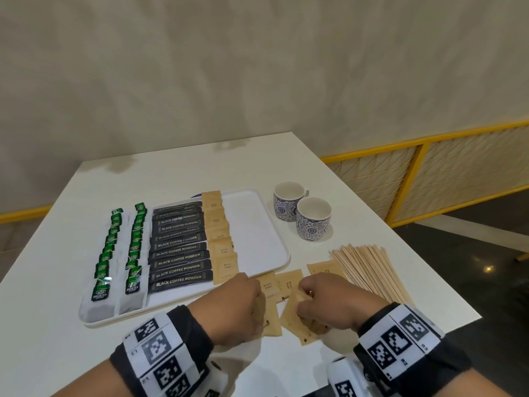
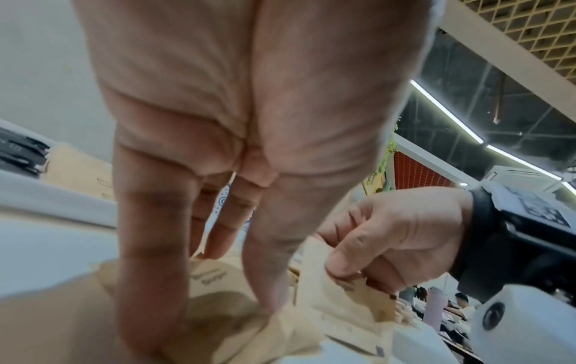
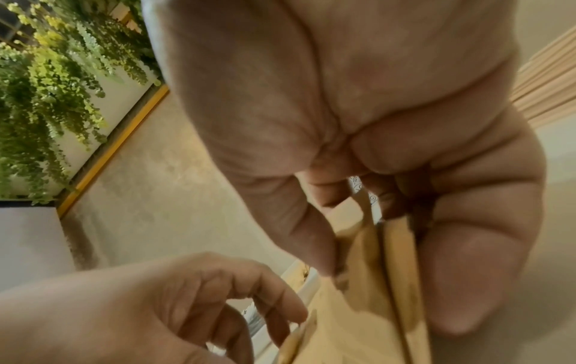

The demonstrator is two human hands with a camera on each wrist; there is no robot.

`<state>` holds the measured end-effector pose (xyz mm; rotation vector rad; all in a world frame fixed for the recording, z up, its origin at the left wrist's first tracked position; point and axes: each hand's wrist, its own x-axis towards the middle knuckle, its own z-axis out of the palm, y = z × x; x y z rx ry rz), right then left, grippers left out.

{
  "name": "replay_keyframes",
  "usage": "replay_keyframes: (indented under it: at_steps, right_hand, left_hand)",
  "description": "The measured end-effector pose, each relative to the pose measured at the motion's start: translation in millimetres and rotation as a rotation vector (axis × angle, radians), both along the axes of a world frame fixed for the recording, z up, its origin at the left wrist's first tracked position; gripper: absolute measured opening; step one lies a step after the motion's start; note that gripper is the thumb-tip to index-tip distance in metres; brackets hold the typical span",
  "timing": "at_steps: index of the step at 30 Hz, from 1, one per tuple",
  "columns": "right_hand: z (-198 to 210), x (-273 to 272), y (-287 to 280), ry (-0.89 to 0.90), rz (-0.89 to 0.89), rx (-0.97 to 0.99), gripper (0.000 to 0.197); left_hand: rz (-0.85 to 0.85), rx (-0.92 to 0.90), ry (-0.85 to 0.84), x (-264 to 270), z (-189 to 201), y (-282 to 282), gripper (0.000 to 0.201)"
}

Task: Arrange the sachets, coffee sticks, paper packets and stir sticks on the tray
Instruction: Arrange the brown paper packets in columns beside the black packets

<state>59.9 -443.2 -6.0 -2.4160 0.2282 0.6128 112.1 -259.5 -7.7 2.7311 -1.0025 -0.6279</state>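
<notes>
Right hand (image 1: 323,303) pinches brown paper packet (image 1: 297,313); left hand (image 1: 237,308) fingers straight, pressing packets (image 1: 267,285) on surface (image 1: 372,325). Packets likely light, floppy; pinch edges.

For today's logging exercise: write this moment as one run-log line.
stage: brown sugar packets | right hand: pinches packet | left hand: on packets | stir sticks: off tray

Head view high, facing down; 2 wrist views close, sharing packets (image 2: 336,295).
</notes>
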Motion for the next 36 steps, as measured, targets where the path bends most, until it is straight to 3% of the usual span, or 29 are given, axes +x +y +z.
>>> replay_keyframes:
  at_steps: [5, 8, 13, 17, 23, 29, 33, 36]
  right_hand:
    - [8, -3, -1, 0.034, 0.034, 0.000, 0.031]
    - [11, -5, -7, 0.020, 0.050, 0.008, 0.021]
    - [11, -13, -13, 0.011, -0.049, 0.257, 0.029]
    - [9, -15, -12, 0.055, -0.085, 0.386, 0.030]
    - [3, -14, -2, 0.100, -0.002, 0.366, 0.020]
    - [4, -4, -4, -0.046, -0.015, 0.423, 0.031]
    - [10, 7, -6, -0.189, -0.132, 0.626, 0.036]
    - [18, 16, -7, -0.213, -0.194, 0.816, 0.037]
  left_hand:
    - [0.093, 0.031, 0.007, 4, -7, 0, 0.033]
    - [0.034, 0.105, -0.042, 3, -7, -3, 0.030]
    - [-0.042, 0.250, -0.069, 0, -5, -8, 0.030]
    - [-0.001, 0.168, 0.091, 3, -3, -5, 0.014]
    - [-0.019, 0.048, 0.221, 6, -4, -2, 0.025]
    - [0.008, -0.310, 0.345, 17, 1, 10, 0.031]
    - [0.247, -0.672, 0.506, 29, 15, 15, 0.033]
    - [0.407, -0.961, 0.757, 36, 17, 21, 0.038]
